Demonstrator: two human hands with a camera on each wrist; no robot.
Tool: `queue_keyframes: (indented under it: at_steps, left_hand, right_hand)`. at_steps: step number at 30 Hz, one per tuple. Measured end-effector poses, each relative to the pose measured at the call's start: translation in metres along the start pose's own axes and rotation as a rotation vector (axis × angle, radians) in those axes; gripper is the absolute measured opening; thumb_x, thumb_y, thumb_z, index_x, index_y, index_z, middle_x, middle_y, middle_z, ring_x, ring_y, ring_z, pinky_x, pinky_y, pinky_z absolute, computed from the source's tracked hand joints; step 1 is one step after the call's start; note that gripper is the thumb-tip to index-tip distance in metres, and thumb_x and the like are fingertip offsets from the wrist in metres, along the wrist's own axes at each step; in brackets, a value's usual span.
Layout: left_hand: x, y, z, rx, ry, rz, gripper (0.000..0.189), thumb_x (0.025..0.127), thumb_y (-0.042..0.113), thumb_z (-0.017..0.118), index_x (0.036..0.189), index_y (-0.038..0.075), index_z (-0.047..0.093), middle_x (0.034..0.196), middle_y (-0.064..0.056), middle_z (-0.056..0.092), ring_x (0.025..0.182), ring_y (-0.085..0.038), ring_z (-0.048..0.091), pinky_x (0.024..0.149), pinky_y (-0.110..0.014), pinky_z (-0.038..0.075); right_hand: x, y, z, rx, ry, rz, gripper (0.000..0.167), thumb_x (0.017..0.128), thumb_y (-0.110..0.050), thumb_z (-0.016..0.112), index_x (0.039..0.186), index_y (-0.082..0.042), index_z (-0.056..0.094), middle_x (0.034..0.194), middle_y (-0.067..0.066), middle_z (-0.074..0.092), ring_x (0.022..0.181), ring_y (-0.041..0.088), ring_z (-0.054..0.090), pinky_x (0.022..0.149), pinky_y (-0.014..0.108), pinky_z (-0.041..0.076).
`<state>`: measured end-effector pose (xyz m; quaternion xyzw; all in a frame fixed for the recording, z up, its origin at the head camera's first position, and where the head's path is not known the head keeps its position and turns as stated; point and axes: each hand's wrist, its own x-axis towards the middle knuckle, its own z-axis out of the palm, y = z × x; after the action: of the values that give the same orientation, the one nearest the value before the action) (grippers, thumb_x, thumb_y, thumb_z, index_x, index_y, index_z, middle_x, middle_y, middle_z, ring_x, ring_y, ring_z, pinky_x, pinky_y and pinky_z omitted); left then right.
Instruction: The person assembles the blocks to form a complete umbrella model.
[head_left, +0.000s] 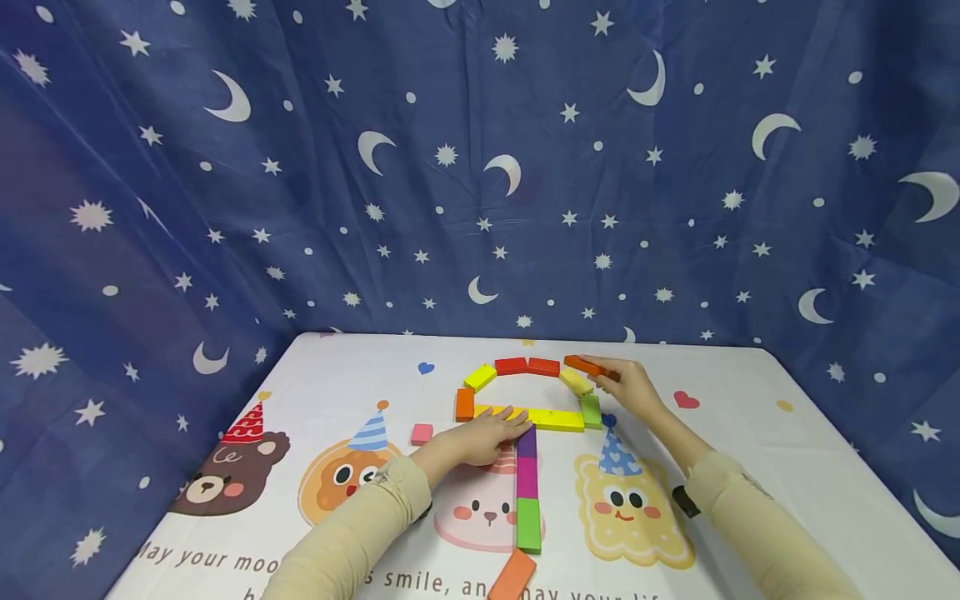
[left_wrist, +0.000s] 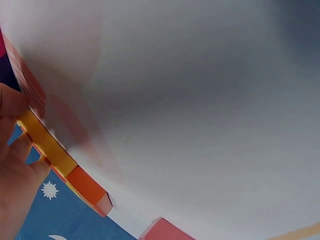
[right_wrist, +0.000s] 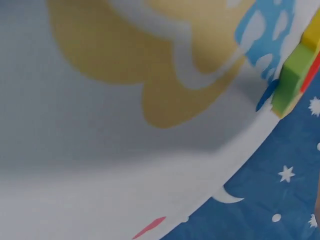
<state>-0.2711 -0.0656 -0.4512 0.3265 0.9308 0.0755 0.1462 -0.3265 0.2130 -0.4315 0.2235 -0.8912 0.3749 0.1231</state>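
My right hand [head_left: 630, 387] pinches an orange block [head_left: 582, 365] above the right side of an arch of coloured blocks, close beside a pale yellow block [head_left: 576, 382]. My left hand [head_left: 487, 435] rests over the yellow bar [head_left: 555, 420] at the arch's base, fingers spread along it; its thumb and fingertips touch the yellow bar [left_wrist: 52, 145] in the left wrist view. Two red blocks [head_left: 512, 366] top the arch, with a bright yellow block [head_left: 480, 377] and an upright orange block [head_left: 465, 405] on the left. A green block [head_left: 592, 412] stands right.
Below the bar runs a column of purple [head_left: 527, 442], magenta [head_left: 527, 478] and green [head_left: 528, 525] blocks, with a tilted orange block [head_left: 513, 575] at its foot. A pink block [head_left: 422, 434] lies left. Behind the printed tablecloth [head_left: 727, 392] hangs a blue curtain [head_left: 420, 317].
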Motion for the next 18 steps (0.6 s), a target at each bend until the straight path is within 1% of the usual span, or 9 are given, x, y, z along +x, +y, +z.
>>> queue_keyframes:
  at_steps: [2,4,8,10,12,14,16,18]
  left_hand:
    - [0.000,0.000,0.000,-0.002,-0.004,-0.002,0.066,0.090,0.000,0.049,0.147,0.027,0.032,0.156,0.009,0.025,0.146,-0.017,0.018,0.119,-0.041,0.015]
    - [0.000,0.000,0.000,-0.003,-0.005,-0.005,0.066,0.090,0.001,0.050,0.148,0.027,0.031,0.156,0.009,0.025,0.146,-0.017,0.017,0.120,-0.040,0.015]
    - [0.000,0.000,-0.002,0.000,-0.003,-0.004,0.064,0.091,0.003,0.050,0.148,0.027,0.031,0.156,0.009,0.024,0.146,-0.017,0.017,0.120,-0.040,0.015]
    - [0.000,0.000,-0.002,0.002,-0.001,0.000,0.065,0.091,0.003,0.050,0.148,0.027,0.031,0.156,0.008,0.024,0.146,-0.017,0.017,0.120,-0.040,0.015]
    - [0.000,0.001,-0.002,0.003,-0.002,0.002,0.065,0.091,0.002,0.050,0.148,0.027,0.030,0.156,0.008,0.024,0.146,-0.017,0.017,0.120,-0.041,0.015]
    - [0.000,0.001,-0.002,0.005,-0.004,0.002,0.066,0.091,0.001,0.050,0.148,0.026,0.030,0.156,0.008,0.024,0.146,-0.017,0.017,0.119,-0.041,0.015]
    - [0.000,0.001,-0.001,0.005,-0.005,0.001,0.066,0.090,0.001,0.050,0.148,0.026,0.031,0.156,0.008,0.024,0.146,-0.017,0.018,0.119,-0.041,0.015]
    - [-0.001,0.001,-0.001,0.003,-0.005,0.001,0.066,0.090,0.000,0.049,0.148,0.026,0.031,0.156,0.008,0.025,0.146,-0.017,0.018,0.119,-0.041,0.015]
  right_hand:
    - [-0.002,-0.002,0.000,0.090,0.008,0.001,0.033,0.084,0.007,0.062,0.116,0.002,0.066,0.082,0.020,0.069,0.063,0.020,0.061,0.056,0.015,0.049]
    - [-0.002,-0.004,0.001,0.165,0.007,0.005,0.031,0.084,0.008,0.062,0.114,0.004,0.065,0.087,0.023,0.070,0.068,0.019,0.063,0.061,0.014,0.051]
    - [-0.004,-0.006,0.003,0.262,0.014,0.052,0.033,0.085,0.002,0.064,0.118,0.006,0.063,0.102,0.027,0.067,0.076,0.009,0.063,0.068,0.013,0.052]
    - [-0.005,-0.006,0.003,0.274,0.019,0.082,0.036,0.084,-0.003,0.067,0.120,0.004,0.062,0.104,0.026,0.066,0.076,0.004,0.061,0.070,0.012,0.052]
    - [-0.006,-0.007,0.004,0.260,0.026,0.095,0.038,0.083,-0.005,0.069,0.119,0.003,0.062,0.100,0.024,0.068,0.074,0.002,0.062,0.070,0.011,0.052]
    - [-0.009,-0.008,0.006,0.203,0.023,0.076,0.037,0.082,-0.007,0.071,0.117,0.002,0.064,0.091,0.021,0.069,0.071,0.004,0.062,0.068,0.012,0.052]
    - [-0.012,-0.011,0.009,0.147,0.032,0.036,0.035,0.081,-0.005,0.072,0.114,0.003,0.065,0.086,0.019,0.069,0.069,0.009,0.064,0.066,0.014,0.054]
    - [-0.016,-0.016,0.011,0.080,0.035,-0.015,0.036,0.080,-0.005,0.072,0.115,0.003,0.065,0.089,0.018,0.070,0.071,0.015,0.066,0.068,0.021,0.057]
